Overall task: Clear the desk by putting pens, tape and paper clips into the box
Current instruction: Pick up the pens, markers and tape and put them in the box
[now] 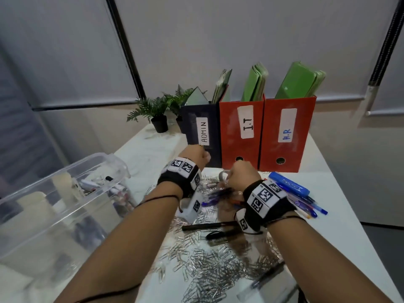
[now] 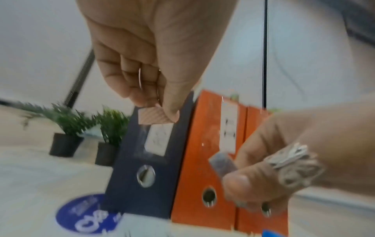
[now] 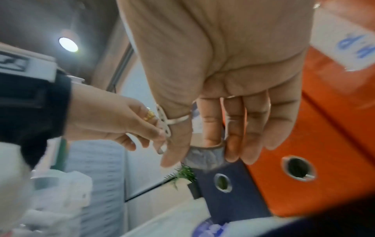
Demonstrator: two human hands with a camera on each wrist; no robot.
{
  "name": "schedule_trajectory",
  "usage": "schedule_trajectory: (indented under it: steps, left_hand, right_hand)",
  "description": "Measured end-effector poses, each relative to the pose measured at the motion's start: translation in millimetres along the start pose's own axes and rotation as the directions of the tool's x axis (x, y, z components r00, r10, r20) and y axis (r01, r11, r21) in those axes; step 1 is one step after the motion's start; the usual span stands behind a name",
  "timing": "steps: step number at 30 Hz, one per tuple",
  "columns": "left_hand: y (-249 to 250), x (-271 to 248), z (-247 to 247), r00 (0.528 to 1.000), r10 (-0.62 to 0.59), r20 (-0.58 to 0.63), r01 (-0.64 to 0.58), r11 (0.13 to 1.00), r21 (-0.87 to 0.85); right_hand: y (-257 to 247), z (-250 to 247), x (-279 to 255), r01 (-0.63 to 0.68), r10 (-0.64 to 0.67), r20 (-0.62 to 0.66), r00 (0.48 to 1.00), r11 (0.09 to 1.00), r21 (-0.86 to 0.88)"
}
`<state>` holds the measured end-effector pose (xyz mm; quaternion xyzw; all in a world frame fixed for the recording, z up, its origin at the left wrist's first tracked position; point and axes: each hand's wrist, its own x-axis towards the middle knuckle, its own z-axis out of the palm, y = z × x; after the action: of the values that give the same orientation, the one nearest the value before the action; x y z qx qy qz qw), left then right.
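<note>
Tape step in hand, clips and pens mostly waiting.
Right hand (image 1: 240, 174) gripping tape roll (image 3: 207, 154); left hand (image 1: 195, 155) pinching small piece (image 2: 155, 117); next, probably carrying to box (image 1: 65, 193).

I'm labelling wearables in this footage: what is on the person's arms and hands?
Both forearms are bare. Each wrist wears a black strap with white blocks printed with black square markers: left wrist, right wrist. A gold ring sits on the left hand.
</note>
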<state>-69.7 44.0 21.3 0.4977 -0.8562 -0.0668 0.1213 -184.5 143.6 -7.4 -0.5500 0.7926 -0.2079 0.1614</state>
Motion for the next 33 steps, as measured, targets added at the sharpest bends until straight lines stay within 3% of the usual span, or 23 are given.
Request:
schedule_trajectory:
  steps: [4, 7, 9, 15, 20, 22, 25, 29, 33]
  left_hand:
    - [-45.9, -51.3, -62.6, 0.963, -0.108, -0.247, 0.104, 0.994, -0.028]
    - [-94.6, -99.5, -102.7, 0.885, -0.212, -0.414, 0.226, 0.974, -0.014]
    - [-131.3, -128.9, -123.7, 0.840, -0.296, -0.455, 0.309, 0.950, -0.046]
    - [-235.7, -200.9, -159.1, 0.753, -0.458, -0.472, 0.502, 0.864, -0.037]
    - [-290.8, -217.5, -145.4, 0.782, -0.511, -0.358, 0.552, 0.834, 0.015]
    - [-302.1, -219.0, -137.9, 0.814, -0.478, -0.331, 0.515, 0.857, 0.028]
    - [-311.6, -216.8, -128.7, 0.843, -0.454, -0.289, 0.496, 0.863, 0.092]
    - [-310.0, -216.4, -124.0, 0.783, -0.542, -0.306, 0.598, 0.791, 0.130]
    - [-313.8, -222.0, -117.9, 0.740, -0.585, -0.331, 0.588, 0.802, -0.104]
  right_hand:
    - [-63.0, -11.4, -4.8, 0.187, -0.186, -0.018, 0.982, 0.979, 0.086]
    - [-130.7, -1.3, -22.3, 0.351, -0.352, -0.016, 0.936, 0.926, 0.140]
    - [-175.0, 12.6, -36.5, 0.445, -0.447, -0.029, 0.894, 0.879, 0.172]
    - [-274.1, 67.3, -64.8, 0.528, -0.558, 0.007, 0.830, 0.789, 0.314]
    - [-319.7, 97.8, -69.4, 0.553, -0.595, 0.034, 0.803, 0.766, 0.327]
    - [-334.9, 107.7, -67.0, 0.573, -0.614, 0.026, 0.789, 0.751, 0.328]
    - [-351.0, 121.9, -60.4, 0.531, -0.580, 0.024, 0.814, 0.762, 0.371]
    - [-361.8, 140.2, -56.2, 0.475, -0.526, 0.028, 0.850, 0.789, 0.390]
    - [-365.5, 154.3, -60.0, 0.550, -0.588, 0.087, 0.804, 0.791, 0.269]
